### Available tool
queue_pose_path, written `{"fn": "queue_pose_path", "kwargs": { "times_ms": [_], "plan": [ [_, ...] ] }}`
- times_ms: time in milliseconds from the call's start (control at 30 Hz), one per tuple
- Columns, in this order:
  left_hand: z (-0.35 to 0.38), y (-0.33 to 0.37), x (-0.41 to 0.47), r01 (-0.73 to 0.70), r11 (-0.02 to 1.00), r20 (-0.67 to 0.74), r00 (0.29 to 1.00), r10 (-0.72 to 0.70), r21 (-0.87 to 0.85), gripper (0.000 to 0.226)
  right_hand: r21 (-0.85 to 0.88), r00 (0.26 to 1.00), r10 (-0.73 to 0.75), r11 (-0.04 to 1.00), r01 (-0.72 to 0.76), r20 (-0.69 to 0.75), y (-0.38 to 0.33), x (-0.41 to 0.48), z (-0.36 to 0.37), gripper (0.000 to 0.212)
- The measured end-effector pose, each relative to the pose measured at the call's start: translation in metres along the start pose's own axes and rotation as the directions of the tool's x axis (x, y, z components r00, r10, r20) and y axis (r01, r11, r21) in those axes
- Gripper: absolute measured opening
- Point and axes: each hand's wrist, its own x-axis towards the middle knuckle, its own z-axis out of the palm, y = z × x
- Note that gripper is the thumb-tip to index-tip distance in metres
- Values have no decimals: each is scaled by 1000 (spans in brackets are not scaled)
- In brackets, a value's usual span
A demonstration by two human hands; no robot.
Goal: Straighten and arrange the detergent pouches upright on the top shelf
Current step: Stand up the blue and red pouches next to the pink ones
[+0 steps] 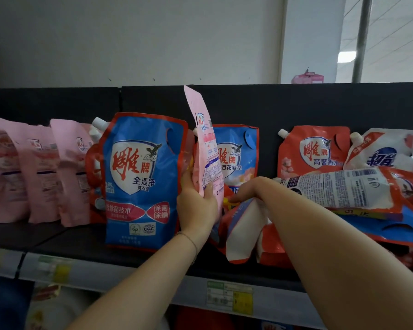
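Observation:
My left hand (196,206) grips a pink pouch (204,144) by its lower part and holds it upright, edge-on, above the black top shelf (76,241). To its left a big blue pouch (138,179) stands upright. My right hand (246,190) reaches behind the pink pouch toward a blue pouch (236,156); its fingers are hidden. A red-and-white pouch (243,232) lies slumped under my right forearm. A pouch (339,189) lies flat on its side on a pile at the right.
Several pink pouches (38,172) stand in a row at the left. A red pouch (312,151) and a white pouch (384,151) stand at the back right. Price tags (229,296) line the shelf's front edge. A lower shelf with goods shows below.

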Motion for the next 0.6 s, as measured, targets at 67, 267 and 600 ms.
{"fn": "queue_pose_path", "kwargs": {
  "times_ms": [67, 267, 600],
  "plan": [
    [-1, -1, -2, -11, 1000, -14, 1000, 11, -15, 56, -18, 999, 12, 1000, -13, -30, -2, -15, 0, 70],
    [-3, 4, -1, -37, 999, -46, 998, 38, 20, 59, -2, 974, -165, 986, 167, -154, 1, -36, -1, 39],
    [1, 20, 2, 27, 1000, -117, 993, -27, -1, 37, 193, 672, -199, 866, 462, -713, -14, -89, -30, 43]
  ]
}}
